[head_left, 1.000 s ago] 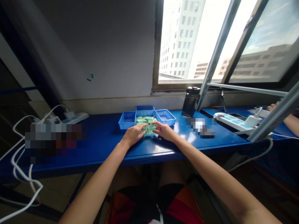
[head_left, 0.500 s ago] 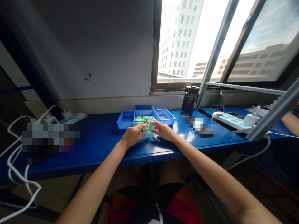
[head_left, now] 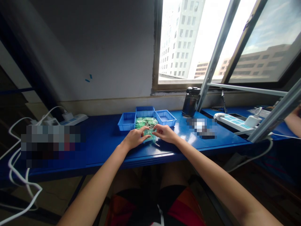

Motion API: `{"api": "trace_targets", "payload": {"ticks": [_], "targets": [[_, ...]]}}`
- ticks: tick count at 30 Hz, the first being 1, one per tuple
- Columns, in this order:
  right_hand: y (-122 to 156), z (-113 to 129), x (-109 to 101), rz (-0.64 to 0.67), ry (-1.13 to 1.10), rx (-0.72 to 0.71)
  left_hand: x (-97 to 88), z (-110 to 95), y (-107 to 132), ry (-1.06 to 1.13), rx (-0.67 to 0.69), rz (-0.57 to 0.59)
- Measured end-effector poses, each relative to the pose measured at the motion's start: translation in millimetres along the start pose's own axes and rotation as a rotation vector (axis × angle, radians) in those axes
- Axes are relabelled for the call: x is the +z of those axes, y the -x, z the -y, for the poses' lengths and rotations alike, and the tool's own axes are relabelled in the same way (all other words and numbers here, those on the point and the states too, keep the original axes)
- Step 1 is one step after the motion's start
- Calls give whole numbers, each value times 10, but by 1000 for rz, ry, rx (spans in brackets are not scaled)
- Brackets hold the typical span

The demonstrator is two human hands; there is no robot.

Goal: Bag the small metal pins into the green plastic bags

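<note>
I am viewing a dark jug (head_left: pixel 191 101) standing on the blue bench (head_left: pixel 103 142) below the window (head_left: pixel 183 40). The left power strip (head_left: pixel 74 118) and right power strip (head_left: pixel 231 121) are lying there, white cables (head_left: pixel 17 163) trailing off left.

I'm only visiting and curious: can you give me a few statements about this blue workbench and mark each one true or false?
1. The left hand and the right hand meet at a small green board. True.
2. A dark jug stands on the blue table. True.
3. The right tray is heaped with green boards. False: the right tray looks empty, and the pile of boards lies just left of it.
4. The jug lies tipped on its side. False: it stands upright.
</note>
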State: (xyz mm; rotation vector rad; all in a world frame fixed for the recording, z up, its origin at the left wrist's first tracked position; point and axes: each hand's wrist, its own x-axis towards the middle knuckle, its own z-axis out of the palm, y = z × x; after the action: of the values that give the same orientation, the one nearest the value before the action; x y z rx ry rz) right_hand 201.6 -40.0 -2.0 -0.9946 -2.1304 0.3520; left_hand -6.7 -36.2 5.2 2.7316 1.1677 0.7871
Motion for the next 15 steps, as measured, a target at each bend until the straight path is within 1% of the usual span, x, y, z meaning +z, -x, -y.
{"api": "trace_targets", "payload": {"ticks": [3,9,15], "targets": [[-6,-29,14,-11,21,0,10,20,-13,-35,-7,25],[-13,-110,52,-5,43,14,24,45,-29,-101,-60,22],[-20,-118,55,-14,115,32,18,59,-27,-132,-48,28]]}}
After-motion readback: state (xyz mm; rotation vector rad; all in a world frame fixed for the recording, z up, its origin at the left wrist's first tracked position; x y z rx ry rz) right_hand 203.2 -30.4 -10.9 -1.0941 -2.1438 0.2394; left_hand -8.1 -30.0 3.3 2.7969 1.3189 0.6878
